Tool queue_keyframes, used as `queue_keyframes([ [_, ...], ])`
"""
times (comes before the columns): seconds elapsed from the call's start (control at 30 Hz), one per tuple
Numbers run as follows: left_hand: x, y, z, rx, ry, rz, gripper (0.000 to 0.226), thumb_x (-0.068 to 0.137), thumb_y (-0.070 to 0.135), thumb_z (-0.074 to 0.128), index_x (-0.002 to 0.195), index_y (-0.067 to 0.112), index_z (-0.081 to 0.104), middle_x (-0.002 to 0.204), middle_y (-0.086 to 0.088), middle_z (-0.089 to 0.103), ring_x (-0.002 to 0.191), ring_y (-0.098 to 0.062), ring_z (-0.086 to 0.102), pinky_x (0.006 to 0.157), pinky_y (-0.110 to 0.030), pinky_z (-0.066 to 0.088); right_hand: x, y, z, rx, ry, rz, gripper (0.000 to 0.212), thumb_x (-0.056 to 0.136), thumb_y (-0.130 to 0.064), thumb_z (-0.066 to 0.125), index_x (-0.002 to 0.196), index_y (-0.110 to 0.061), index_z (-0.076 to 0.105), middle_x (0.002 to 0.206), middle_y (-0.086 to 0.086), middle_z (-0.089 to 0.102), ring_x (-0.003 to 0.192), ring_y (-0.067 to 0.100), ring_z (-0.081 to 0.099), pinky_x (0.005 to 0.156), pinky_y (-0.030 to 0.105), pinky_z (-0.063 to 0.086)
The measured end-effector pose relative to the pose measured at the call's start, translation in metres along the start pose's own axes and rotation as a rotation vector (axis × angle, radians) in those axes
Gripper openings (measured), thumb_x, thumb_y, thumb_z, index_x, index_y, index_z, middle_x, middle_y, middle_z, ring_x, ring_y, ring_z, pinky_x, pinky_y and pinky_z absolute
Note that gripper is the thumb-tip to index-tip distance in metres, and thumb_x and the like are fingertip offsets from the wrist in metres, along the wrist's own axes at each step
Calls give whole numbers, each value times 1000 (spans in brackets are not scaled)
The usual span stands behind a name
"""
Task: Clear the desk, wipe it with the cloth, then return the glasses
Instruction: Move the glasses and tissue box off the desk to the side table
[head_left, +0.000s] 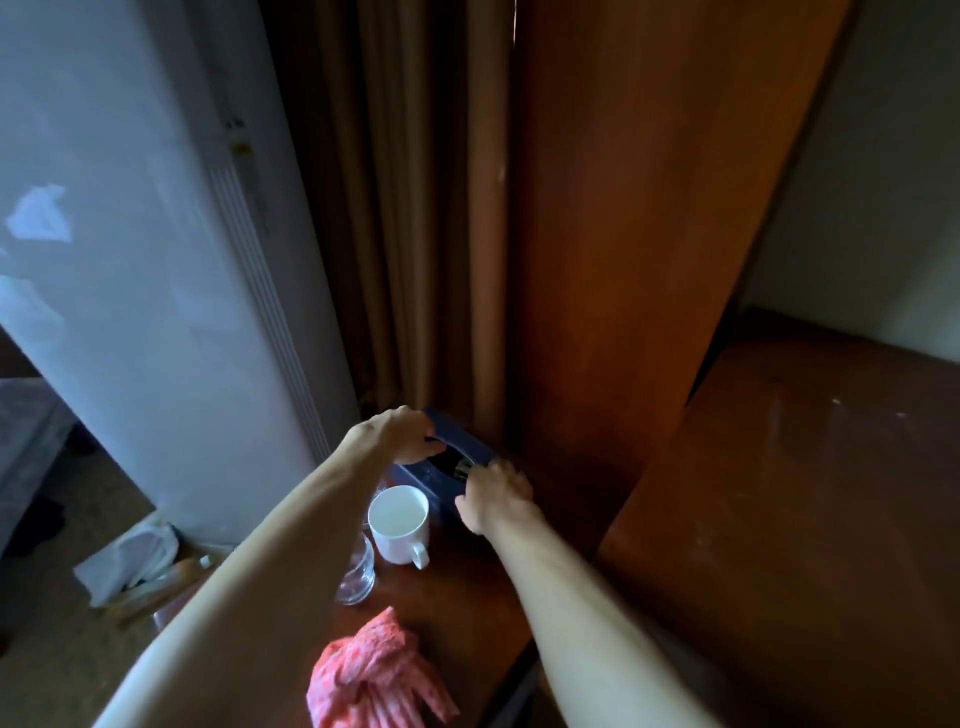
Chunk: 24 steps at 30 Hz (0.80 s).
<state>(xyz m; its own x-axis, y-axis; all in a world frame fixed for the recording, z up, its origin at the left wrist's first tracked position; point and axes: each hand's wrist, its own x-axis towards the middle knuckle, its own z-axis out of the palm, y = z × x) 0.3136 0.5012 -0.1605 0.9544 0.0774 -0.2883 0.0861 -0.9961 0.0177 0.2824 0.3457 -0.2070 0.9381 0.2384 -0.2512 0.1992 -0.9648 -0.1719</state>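
A dark blue box (457, 441) with an oval opening on top stands at the far end of a small wooden side table (467, 587). My left hand (400, 434) grips its far left edge and my right hand (496, 493) grips its near right corner. A white mug (399, 525) stands just in front of the box, handle toward me. A clear drinking glass (358, 574) stands to the mug's left, partly behind my left forearm. A pink patterned cloth (371, 675) lies bunched at the table's near end.
The brown wooden desk (789, 493) spreads out on the right, beside a tall wooden panel (649, 234). Brown curtains (395, 208) hang behind the box. A tall white appliance (130, 234) stands on the left, with a white bag (135, 561) of rubbish on the floor.
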Motion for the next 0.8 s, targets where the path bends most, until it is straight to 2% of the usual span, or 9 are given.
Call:
queue_keyframes([
  [0.13, -60, 25, -38, -97, 127, 46, 25, 93, 45, 55, 110, 40, 73, 117, 4, 66, 106, -25, 66, 89, -38, 55, -41, -4, -50, -8, 110, -94, 41, 101, -25, 50, 139, -12, 57, 144, 14, 54, 133, 32, 53, 106, 40, 45],
  [0.23, -103, 51, -58, -123, 263, 91, 23, 92, 43, 53, 107, 44, 70, 114, 7, 66, 104, -26, 66, 80, -36, 55, -80, 9, -94, 38, 200, -176, 38, 101, -33, 53, 134, -15, 59, 139, 12, 57, 129, 32, 57, 101, 38, 48],
  [0.33, -145, 88, -71, -146, 406, 141, 26, 91, 43, 47, 107, 40, 67, 111, 6, 66, 99, -28, 66, 69, -34, 50, -121, 38, -127, 79, 281, -228, 38, 101, -34, 51, 132, -14, 57, 134, 13, 57, 126, 35, 57, 99, 38, 47],
  [0.5, -203, 170, -78, -198, 537, 270, 24, 92, 34, 47, 106, 36, 66, 108, 10, 65, 97, -24, 64, 71, -38, 55, -190, 113, -148, 78, 383, -207, 35, 101, -35, 50, 126, -12, 57, 128, 12, 58, 121, 36, 58, 95, 41, 47],
  [0.63, -233, 238, -73, -223, 567, 392, 33, 87, 43, 42, 110, 38, 65, 111, 10, 65, 100, -23, 64, 76, -42, 57, -238, 183, -149, 59, 443, -135, 35, 103, -36, 49, 130, -16, 57, 126, 10, 59, 119, 33, 60, 86, 39, 46],
  [0.67, -239, 254, -71, -221, 565, 427, 36, 85, 47, 40, 110, 37, 64, 111, 10, 65, 98, -24, 64, 75, -42, 57, -251, 201, -148, 55, 456, -115, 34, 103, -36, 49, 130, -17, 57, 125, 9, 59, 120, 33, 59, 88, 40, 46],
  [0.73, -249, 286, -66, -200, 557, 479, 39, 85, 55, 38, 109, 37, 63, 110, 10, 64, 96, -25, 65, 72, -40, 55, -277, 239, -146, 50, 477, -47, 34, 103, -37, 48, 131, -19, 57, 128, 8, 59, 127, 33, 54, 104, 46, 40],
  [0.8, -258, 310, -55, -189, 524, 514, 56, 79, 68, 26, 109, 36, 62, 108, 10, 62, 94, -25, 66, 68, -38, 53, -299, 276, -142, 51, 498, -3, 37, 102, -38, 49, 133, -19, 57, 132, 9, 58, 133, 34, 50, 115, 51, 34],
])
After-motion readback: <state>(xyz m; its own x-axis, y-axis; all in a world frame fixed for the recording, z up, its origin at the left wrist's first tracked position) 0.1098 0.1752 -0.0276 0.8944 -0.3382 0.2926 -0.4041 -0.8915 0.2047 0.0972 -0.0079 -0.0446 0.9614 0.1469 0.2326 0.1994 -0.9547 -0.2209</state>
